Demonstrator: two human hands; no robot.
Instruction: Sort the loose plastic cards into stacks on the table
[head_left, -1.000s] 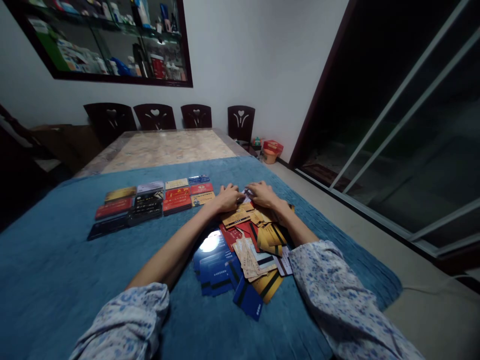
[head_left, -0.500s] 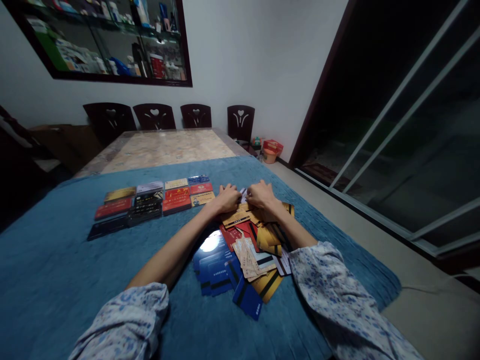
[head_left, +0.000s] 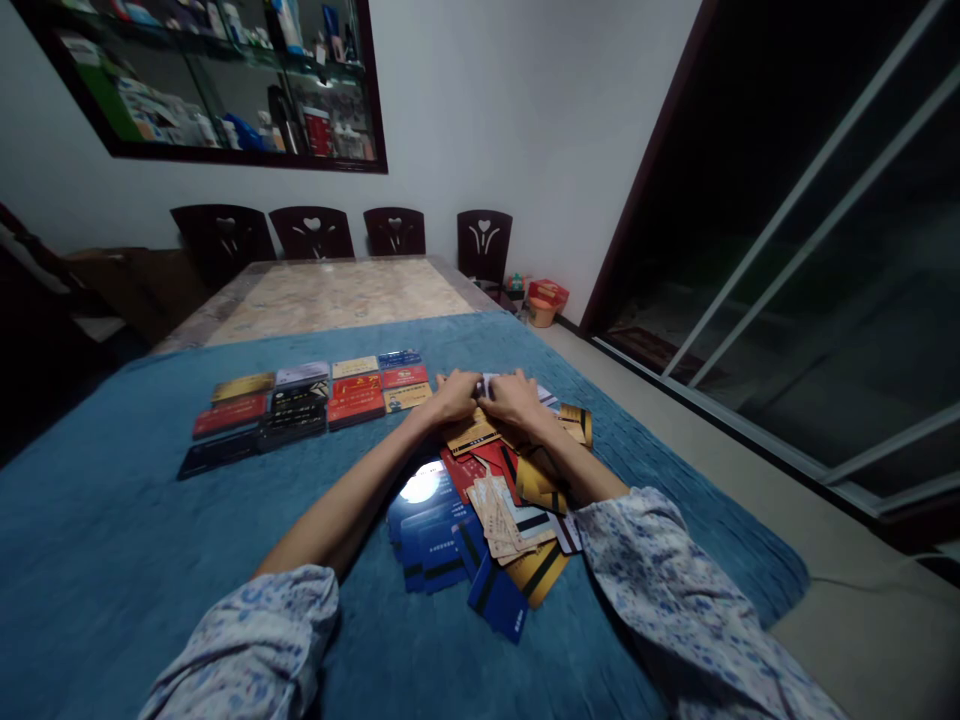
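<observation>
A loose heap of plastic cards [head_left: 495,510], blue, gold, red and white, lies on a blue cloth [head_left: 112,560] in front of me. My left hand [head_left: 454,396] and my right hand [head_left: 511,398] meet at the far end of the heap, fingers curled and pinched together on a pale card [head_left: 491,383] between them. Left of my hands, sorted cards [head_left: 300,405] lie in neat rows: red, black, gold and blue ones.
The blue cloth covers the near half of a long marble-topped table [head_left: 337,290]. Several dark chairs [head_left: 484,240] stand at its far end. A glass wall cabinet [head_left: 225,75] hangs above. Sliding glass doors [head_left: 810,260] are on the right, with a small red container [head_left: 546,296] on the floor.
My right hand has slid a little left toward my left hand, uncovering a gold card at the heap's right edge. The rows of sorted cards are unchanged.
</observation>
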